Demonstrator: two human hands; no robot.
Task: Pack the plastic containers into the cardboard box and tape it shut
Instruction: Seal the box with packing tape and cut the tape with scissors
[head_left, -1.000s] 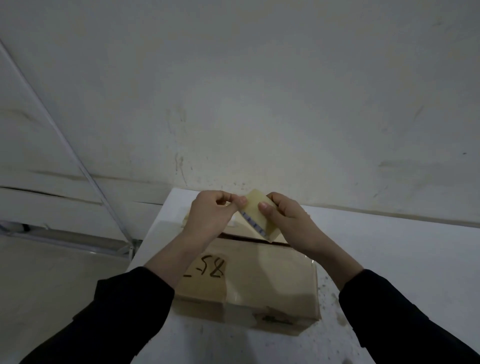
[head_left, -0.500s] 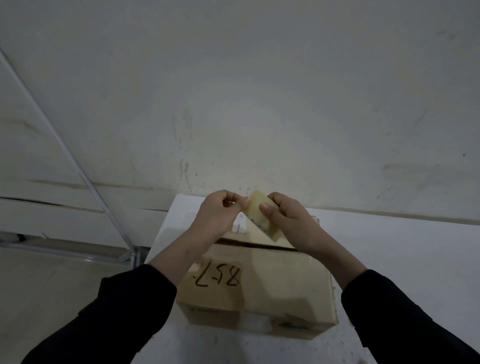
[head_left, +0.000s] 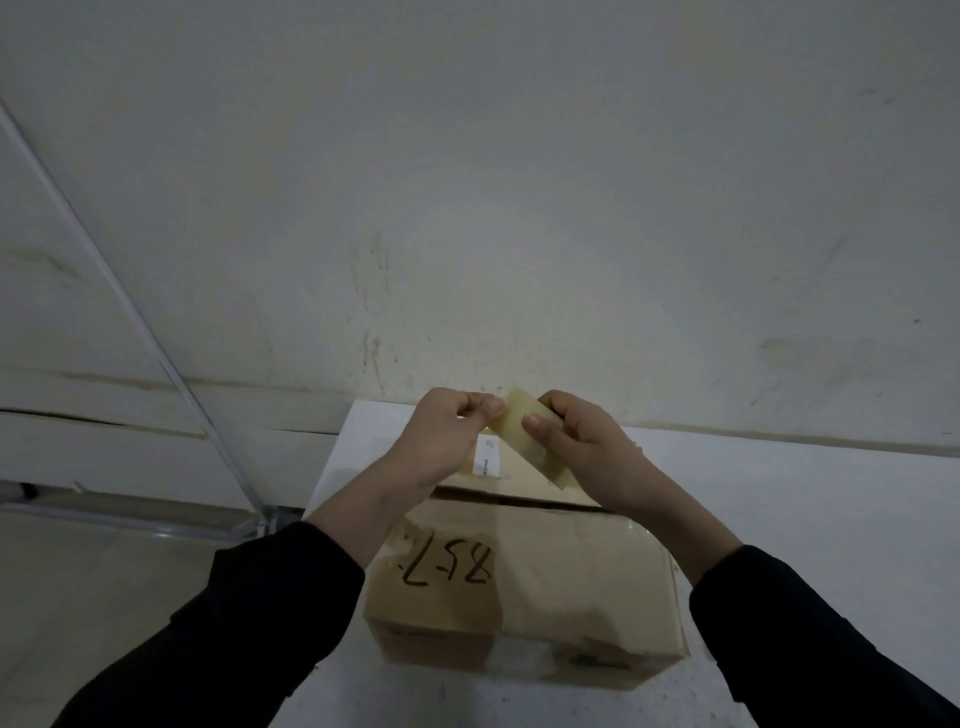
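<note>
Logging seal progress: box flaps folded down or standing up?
Folded down: top flaps of the cardboard box lie flat, a dark seam between them; left hand and right hand hold tape above it.

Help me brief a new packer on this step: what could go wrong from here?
1. The left hand pinches only the top edge of the tape roll, which the right hand grips. The tape may slip free and stick back, or peel off crooked.
2. A dark gap shows between the flaps of the cardboard box, and neither hand holds them down. The tape could seal over an open seam.
</note>
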